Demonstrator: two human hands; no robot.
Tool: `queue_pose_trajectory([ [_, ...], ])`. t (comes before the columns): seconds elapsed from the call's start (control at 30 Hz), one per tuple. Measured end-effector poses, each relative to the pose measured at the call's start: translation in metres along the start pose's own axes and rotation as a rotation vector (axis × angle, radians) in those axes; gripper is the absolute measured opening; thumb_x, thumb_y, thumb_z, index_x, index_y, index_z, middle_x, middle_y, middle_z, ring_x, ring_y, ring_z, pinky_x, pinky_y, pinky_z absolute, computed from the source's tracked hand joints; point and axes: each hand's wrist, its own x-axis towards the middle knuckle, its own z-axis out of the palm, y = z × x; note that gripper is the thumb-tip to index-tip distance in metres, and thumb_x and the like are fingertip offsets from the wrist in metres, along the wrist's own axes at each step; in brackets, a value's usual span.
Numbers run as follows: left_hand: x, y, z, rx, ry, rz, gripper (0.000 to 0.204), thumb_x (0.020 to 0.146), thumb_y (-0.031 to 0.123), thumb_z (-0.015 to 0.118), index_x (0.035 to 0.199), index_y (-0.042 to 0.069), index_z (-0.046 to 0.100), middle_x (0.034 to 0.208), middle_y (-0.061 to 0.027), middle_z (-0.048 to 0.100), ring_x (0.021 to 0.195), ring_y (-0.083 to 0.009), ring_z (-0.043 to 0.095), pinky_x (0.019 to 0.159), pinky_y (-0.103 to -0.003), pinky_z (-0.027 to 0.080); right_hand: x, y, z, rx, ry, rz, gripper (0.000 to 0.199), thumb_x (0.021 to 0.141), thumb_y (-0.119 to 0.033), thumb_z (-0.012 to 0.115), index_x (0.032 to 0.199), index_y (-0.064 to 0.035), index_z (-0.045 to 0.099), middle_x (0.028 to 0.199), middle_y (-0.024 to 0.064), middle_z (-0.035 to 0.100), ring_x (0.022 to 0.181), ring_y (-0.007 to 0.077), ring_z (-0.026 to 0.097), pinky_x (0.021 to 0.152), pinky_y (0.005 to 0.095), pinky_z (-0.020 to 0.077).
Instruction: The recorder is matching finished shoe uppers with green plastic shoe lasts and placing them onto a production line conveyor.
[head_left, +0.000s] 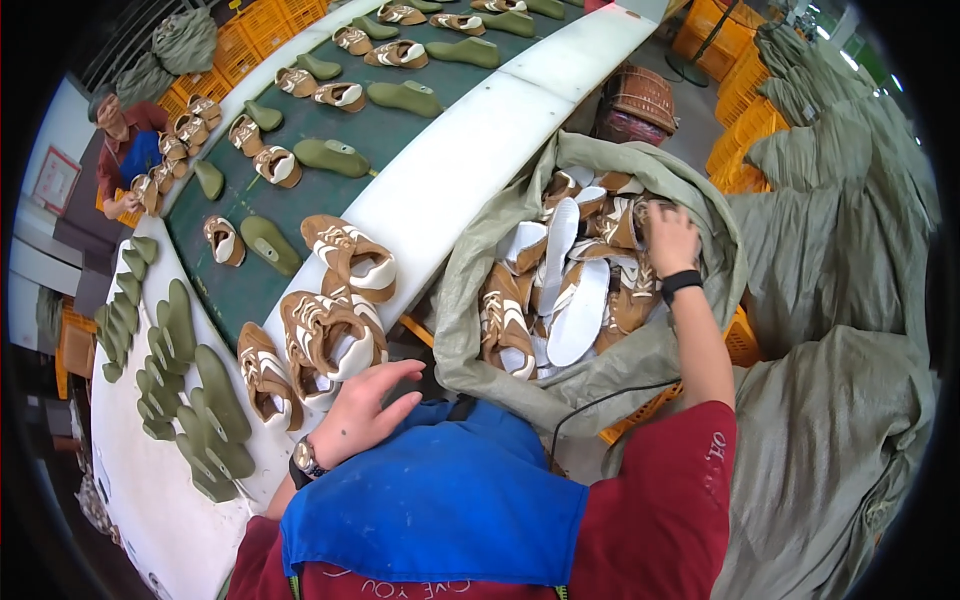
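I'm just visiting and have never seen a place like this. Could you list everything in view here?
sack: one, grey-green, open, right of the belt, full of shoe uppers
shoe uppers: many, brown and white, in the sack, on the belt and its white edge
belt: one, dark green, running up the middle
lasts: many, olive green, on the belt and piled at lower left
crates: several, orange, along the top and right
co-worker: one, red top, far left
left hand: open, by the uppers
right hand: in the sack, on the uppers

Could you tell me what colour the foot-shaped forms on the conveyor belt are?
Olive green foot-shaped forms, clearest in the head view.
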Motion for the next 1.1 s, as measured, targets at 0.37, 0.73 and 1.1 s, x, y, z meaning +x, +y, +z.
queue_pose_trajectory([
  [0.37,-0.011,-0.026,-0.002,-0.009,0.023,0.122,0.034,0.080,0.008,0.061,0.112,0.001,0.054,0.099,-0.0128,0.063,0.093,-0.0259,0.061,0.082,-0.033,0.046,-0.117,-0.045,-0.167,0.767,0.150,0.164,0.024,0.061,-0.010,0.076,0.071,-0.0014,0.056,0.075,0.0110,0.054,0.082,0.0290,0.052,0.074,0.0360,0.0410],
  [0.73,0.051,-0.015,0.010,-1.395,-0.184,0.023,0.072,0.086,0.055,0.047,0.138,0.011,0.025,0.138,-0.0081,0.036,0.124,-0.0206,0.037,0.104,-0.040,0.029,-0.132,-0.183,-0.249,1.093,0.275,-0.285,0.033,0.054,-0.017,0.082,0.071,-0.0058,0.056,0.073,0.0060,0.055,0.086,0.0308,0.052,0.080,0.0409,0.0431],
  [1.1,0.039,-0.065,-0.043,-1.230,0.673,-0.050,0.023,0.088,0.025,0.058,0.097,0.004,0.059,0.087,-0.0057,0.065,0.072,-0.0096,0.062,0.064,-0.023,0.052,-0.118,-0.228,-0.248,1.399,0.071,-0.616,0.030,0.059,-0.015,0.080,0.069,-0.0023,0.055,0.072,0.0078,0.055,0.081,0.0297,0.054,0.075,0.0388,0.0455],
])
